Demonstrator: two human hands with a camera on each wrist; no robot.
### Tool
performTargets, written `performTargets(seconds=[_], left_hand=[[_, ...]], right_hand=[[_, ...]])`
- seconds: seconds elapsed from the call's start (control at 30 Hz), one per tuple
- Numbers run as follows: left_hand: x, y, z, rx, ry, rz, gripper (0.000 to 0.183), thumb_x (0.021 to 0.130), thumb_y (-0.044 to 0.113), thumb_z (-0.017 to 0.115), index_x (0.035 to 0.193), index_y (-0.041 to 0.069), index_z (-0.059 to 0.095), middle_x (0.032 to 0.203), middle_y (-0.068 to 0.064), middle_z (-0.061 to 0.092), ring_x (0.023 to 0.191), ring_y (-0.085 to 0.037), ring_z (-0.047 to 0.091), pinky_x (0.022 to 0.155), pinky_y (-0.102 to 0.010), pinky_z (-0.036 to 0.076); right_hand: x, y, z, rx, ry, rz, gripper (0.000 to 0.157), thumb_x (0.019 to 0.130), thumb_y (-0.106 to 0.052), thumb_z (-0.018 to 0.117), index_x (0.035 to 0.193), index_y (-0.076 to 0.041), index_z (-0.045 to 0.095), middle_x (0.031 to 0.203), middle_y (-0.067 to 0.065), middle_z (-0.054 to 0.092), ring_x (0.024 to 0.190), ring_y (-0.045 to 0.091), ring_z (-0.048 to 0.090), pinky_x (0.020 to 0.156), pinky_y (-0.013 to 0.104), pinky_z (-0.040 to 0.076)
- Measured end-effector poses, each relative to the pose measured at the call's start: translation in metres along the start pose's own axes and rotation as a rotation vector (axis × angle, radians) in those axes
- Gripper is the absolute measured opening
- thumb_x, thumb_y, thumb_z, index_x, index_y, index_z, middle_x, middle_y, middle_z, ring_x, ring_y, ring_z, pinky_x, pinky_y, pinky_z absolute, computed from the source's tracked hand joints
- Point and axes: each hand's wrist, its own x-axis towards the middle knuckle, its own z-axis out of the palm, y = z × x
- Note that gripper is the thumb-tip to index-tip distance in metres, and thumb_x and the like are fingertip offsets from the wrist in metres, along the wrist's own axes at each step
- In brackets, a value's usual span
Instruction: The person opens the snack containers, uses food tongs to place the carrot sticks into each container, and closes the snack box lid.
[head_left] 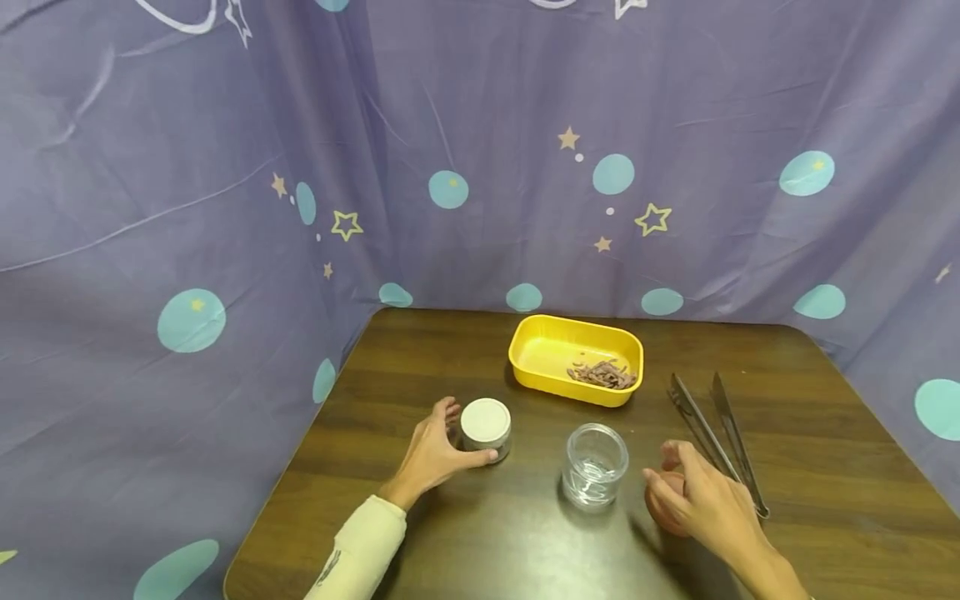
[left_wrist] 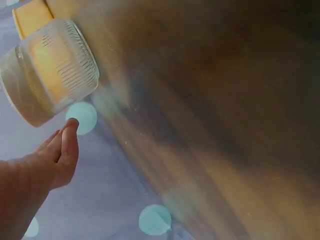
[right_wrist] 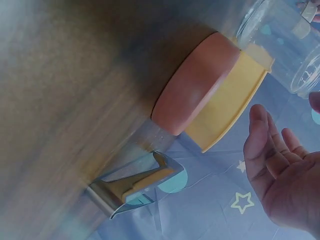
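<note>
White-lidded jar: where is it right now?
In the head view, the white-lidded jar stands on the table left of the clear glass jar, beside the person's left hand.

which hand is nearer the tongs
Right. The right hand is close beside the tongs; the left hand is farther left, beyond the open jar, by the lidded jar.

Gap between jars [head_left: 486, 421], tongs [head_left: 737, 437] obstructing right

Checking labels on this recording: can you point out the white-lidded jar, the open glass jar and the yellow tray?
White-lidded jar [head_left: 486, 422]: head view, on its lid.
Open glass jar [head_left: 594, 472]: head view, middle of its clear wall.
Yellow tray [head_left: 543, 354]: head view, bare part of its floor.
</note>
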Motion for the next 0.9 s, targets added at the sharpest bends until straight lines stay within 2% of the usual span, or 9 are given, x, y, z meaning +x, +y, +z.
performTargets(seconds=[0.1,0.3,0.53,0.7,0.83,0.9], left_hand=[[0.007,0.0,0.006,0.018,-0.042,0.006,0.112,0.063,0.049,0.094,0.146,-0.005,0.041,0.137,-0.027,0.059,0.124,-0.039,0.061,0.102,-0.052,0.052],[0.015,-0.007,0.017,0.063,-0.073,-0.002,0.108,0.062,0.048,0.094,0.142,-0.005,0.044,0.127,-0.024,0.066,0.116,-0.037,0.065,0.097,-0.051,0.054],[0.025,-0.016,0.025,0.073,-0.108,-0.031,0.11,0.061,0.044,0.095,0.144,-0.004,0.041,0.125,-0.023,0.067,0.115,-0.037,0.065,0.097,-0.052,0.053],[0.029,-0.018,0.029,0.058,-0.119,-0.062,0.116,0.059,0.036,0.098,0.148,-0.003,0.036,0.127,-0.025,0.065,0.116,-0.039,0.064,0.1,-0.053,0.051],[0.03,-0.019,0.029,0.08,-0.114,-0.047,0.106,0.058,0.035,0.098,0.141,-0.002,0.043,0.124,-0.022,0.067,0.113,-0.036,0.065,0.098,-0.05,0.053],[0.028,-0.019,0.028,0.088,-0.107,-0.03,0.097,0.058,0.037,0.098,0.134,0.001,0.05,0.118,-0.018,0.069,0.109,-0.033,0.067,0.094,-0.047,0.054]], right_hand=[[-0.003,0.001,0.0,0.005,-0.031,0.014,0.035,0.093,-0.035,0.071,0.117,-0.012,0.058,0.099,0.001,0.074,0.072,0.018,0.068,0.054,0.032,0.048],[-0.01,0.007,0.001,0.017,-0.058,0.023,0.039,0.091,-0.027,0.075,0.12,-0.008,0.057,0.099,0.002,0.074,0.076,0.021,0.069,0.055,0.033,0.05],[-0.014,0.011,0.002,0.015,-0.106,0.045,0.048,0.089,-0.03,0.077,0.125,-0.009,0.055,0.099,0.0,0.073,0.075,0.018,0.067,0.055,0.033,0.05],[-0.014,0.013,0.001,-0.005,-0.125,0.036,0.048,0.09,-0.032,0.077,0.127,-0.009,0.057,0.099,0.0,0.073,0.07,0.009,0.062,0.05,0.023,0.043],[-0.015,0.013,0.002,0.0,-0.121,0.023,0.048,0.089,-0.032,0.077,0.127,-0.008,0.058,0.098,0.0,0.073,0.067,0.005,0.058,0.049,0.02,0.041],[-0.017,0.014,0.003,0.004,-0.114,0.017,0.049,0.089,-0.034,0.077,0.127,-0.008,0.059,0.098,0.0,0.073,0.069,0.008,0.062,0.05,0.022,0.043]])
